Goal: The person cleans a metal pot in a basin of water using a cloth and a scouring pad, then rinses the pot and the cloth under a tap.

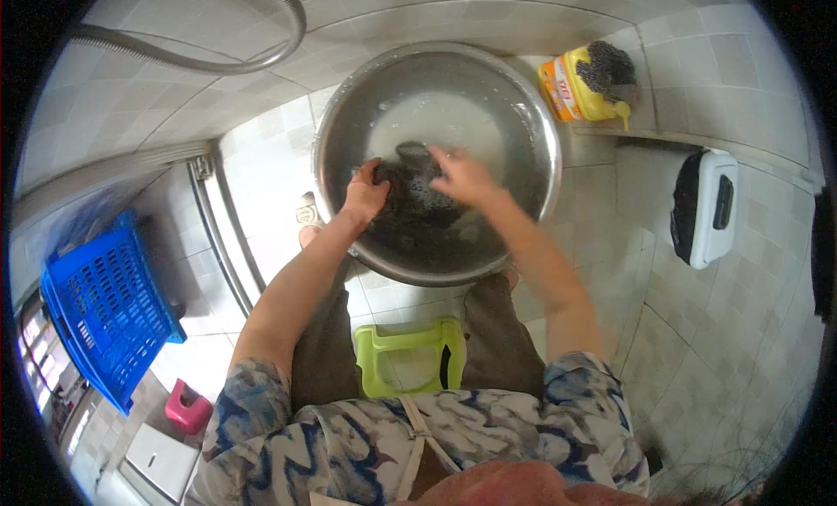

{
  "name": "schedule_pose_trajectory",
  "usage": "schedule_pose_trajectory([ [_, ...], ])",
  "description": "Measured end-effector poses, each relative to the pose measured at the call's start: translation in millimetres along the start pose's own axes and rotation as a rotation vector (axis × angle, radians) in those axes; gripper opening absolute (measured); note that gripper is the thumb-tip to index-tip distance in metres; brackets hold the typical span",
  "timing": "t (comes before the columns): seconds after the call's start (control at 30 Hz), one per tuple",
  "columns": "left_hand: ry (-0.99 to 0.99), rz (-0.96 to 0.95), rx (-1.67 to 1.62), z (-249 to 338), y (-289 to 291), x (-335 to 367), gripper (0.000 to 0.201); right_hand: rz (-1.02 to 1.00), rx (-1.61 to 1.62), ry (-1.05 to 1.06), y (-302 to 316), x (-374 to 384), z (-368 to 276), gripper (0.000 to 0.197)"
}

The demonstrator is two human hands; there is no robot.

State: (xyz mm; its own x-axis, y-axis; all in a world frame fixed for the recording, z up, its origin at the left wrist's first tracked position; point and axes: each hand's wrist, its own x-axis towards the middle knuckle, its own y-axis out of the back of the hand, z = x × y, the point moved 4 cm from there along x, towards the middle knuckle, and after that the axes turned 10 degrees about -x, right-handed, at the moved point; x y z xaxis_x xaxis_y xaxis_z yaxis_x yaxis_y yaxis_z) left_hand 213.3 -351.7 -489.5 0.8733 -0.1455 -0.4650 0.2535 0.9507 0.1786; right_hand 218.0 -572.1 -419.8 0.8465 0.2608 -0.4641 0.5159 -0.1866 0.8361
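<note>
A large round metal basin [547, 170] stands on the floor before me, with cloudy, soapy water [466, 114] in it. A dark, wet item [427, 205] lies in the near part of the basin, its kind unclear; a small dark greenish oval piece [411, 152] shows at its far end. At the basin's left side, my left hand [368, 195] is curled on the left edge of the dark item. My right hand [462, 176] is over the item's right side, smeared by motion, so what its fingers hold cannot be made out.
Behind the basin to the right stands a yellow bottle [593, 96] with a dark mesh scrubber [609, 68] on it. A lime-green stool [410, 336] is between my legs. Left are a blue crate [118, 297] and a pink stool [187, 407]. A metal hose [200, 67] hangs far left.
</note>
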Motion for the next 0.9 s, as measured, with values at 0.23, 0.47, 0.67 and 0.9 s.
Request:
schedule_pose_trajectory([
  [0.23,0.013,-0.079,0.377,47.7,6.1,9.0,0.064,0.046,0.123,-0.063,-60.9,27.2,30.2,0.032],
  [0.47,0.434,-0.098,-0.236,55.5,-51.0,-0.2,0.079,0.19,0.316,-0.257,-60.5,22.1,54.0,0.036],
  [0.67,0.785,-0.174,-1.003,27.5,-57.6,-11.6,0.081,0.113,1.134,-0.045,-23.4,-16.1,-54.3,0.024],
  [0.9,0.294,-0.053,-1.21,25.8,-44.9,-4.1,0.05,0.354,0.429,-0.015,19.3,-25.0,-106.6,0.033],
])
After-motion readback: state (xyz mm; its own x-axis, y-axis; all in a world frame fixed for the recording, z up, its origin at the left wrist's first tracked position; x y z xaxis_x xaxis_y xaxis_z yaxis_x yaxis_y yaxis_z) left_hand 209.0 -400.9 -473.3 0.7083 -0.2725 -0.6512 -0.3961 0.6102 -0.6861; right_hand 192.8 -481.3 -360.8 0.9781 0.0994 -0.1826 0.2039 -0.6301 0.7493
